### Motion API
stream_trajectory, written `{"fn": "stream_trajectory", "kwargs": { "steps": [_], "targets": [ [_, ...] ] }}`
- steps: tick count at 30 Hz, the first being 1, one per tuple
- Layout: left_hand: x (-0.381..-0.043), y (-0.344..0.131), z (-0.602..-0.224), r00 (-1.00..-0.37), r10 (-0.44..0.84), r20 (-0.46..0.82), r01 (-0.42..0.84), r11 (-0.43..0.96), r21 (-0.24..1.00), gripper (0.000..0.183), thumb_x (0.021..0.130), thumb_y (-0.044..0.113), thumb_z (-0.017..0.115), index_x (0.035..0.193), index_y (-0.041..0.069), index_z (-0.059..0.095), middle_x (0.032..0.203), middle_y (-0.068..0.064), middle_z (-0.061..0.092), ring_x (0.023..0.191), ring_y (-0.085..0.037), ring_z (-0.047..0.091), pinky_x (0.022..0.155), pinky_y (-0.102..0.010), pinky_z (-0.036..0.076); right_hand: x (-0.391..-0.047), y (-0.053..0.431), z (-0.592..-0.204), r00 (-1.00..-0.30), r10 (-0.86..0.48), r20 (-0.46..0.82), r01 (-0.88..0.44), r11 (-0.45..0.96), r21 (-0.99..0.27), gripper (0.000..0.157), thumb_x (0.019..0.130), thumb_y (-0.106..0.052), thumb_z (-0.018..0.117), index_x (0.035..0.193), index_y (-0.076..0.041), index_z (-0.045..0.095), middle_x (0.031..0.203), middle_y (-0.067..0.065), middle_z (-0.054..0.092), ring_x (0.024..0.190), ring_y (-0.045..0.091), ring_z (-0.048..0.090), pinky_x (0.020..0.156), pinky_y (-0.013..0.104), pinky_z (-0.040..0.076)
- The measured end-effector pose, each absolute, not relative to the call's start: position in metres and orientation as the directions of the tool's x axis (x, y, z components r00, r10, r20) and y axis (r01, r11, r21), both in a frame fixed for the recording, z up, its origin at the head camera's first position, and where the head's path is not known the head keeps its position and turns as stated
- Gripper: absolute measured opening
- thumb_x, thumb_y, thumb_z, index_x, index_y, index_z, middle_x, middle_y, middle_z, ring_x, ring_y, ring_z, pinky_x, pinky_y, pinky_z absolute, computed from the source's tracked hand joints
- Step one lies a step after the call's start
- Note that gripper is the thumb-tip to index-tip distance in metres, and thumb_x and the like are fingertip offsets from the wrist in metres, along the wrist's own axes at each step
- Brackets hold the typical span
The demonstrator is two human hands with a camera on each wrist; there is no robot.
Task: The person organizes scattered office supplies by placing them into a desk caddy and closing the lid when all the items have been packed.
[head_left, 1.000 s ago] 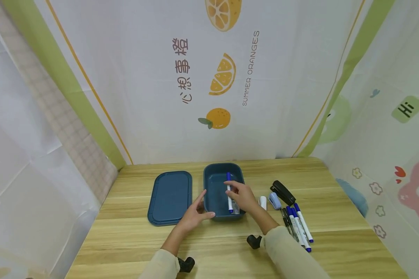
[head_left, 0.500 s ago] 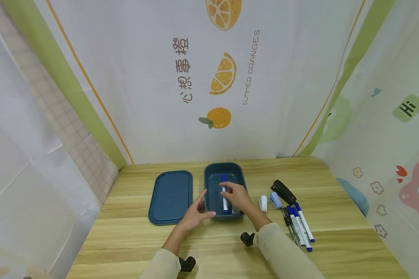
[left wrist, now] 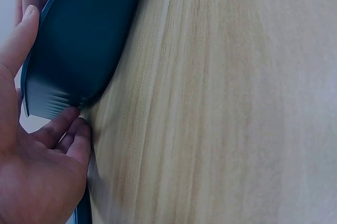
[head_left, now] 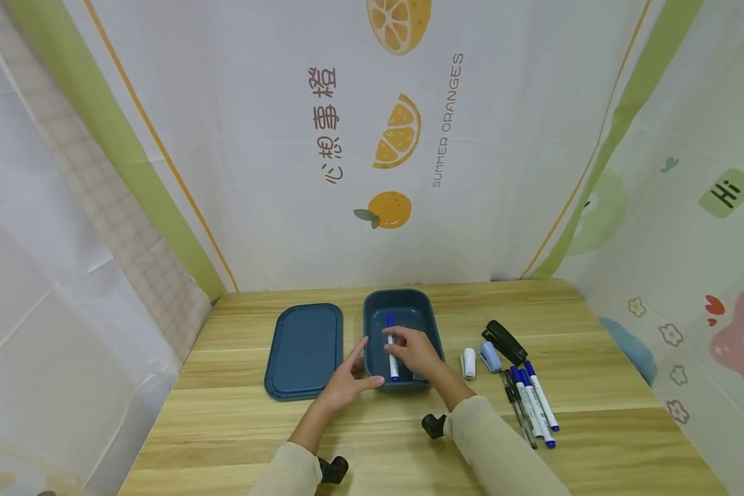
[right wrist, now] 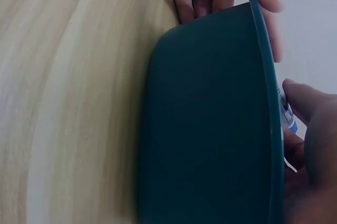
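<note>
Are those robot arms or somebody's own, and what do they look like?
They are a person's. The left sleeve and right sleeve are long, plain and cream-coloured. The left hand and right hand are ungloved. A small black fitting juts from the inner side of each sleeve.

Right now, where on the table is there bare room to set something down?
Bare table lies left of and in front of the blue lid, and right of the loose markers. It is tight between lid and blue box, by the left hand, and crowded around the black stapler and markers.
</note>
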State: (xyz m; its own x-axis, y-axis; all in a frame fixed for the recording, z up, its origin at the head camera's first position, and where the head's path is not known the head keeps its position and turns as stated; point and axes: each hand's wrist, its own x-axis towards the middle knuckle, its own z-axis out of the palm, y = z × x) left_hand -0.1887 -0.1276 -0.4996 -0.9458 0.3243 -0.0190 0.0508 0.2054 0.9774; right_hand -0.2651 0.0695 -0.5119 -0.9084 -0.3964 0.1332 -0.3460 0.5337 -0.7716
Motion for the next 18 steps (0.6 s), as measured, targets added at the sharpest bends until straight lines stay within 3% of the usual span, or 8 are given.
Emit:
{"fn": "stream_trajectory", "kwargs": {
  "steps": [11, 18],
  "targets": [
    [-0.204, -0.128, -0.531, -0.952, 0.304, -0.019, 0.047, 0.207, 0.977, 0.089, 0.091, 0.015, 0.071, 0.158, 0.017, 0.013, 0.132, -0.026, 0.05, 0.126, -0.043, 0.045, 0.103, -0.058, 0.033, -0.262, 0.072, -0.508, -0.895, -0.427, 0.127, -0.358, 0.522, -0.774, 0.038, 0.096, -0.021, 0.064, 0.133, -0.011, 0.061, 0.072, -0.001, 0.053, 0.062, 0.014, 0.048, 0.053, 0.026, 0.041],
    [-0.199, -0.127, -0.521, -0.946, 0.323, -0.021, 0.033, 0.161, 0.986, 0.09, 0.09, 0.013, 0.072, 0.157, 0.011, 0.013, 0.128, -0.03, 0.051, 0.118, -0.044, 0.05, 0.098, -0.055, 0.039, -0.261, 0.079, -0.508, -0.895, -0.412, 0.172, -0.383, 0.512, -0.769, 0.037, 0.096, -0.022, 0.064, 0.132, -0.012, 0.062, 0.074, -0.002, 0.056, 0.064, 0.013, 0.05, 0.055, 0.027, 0.043]
  ]
}}
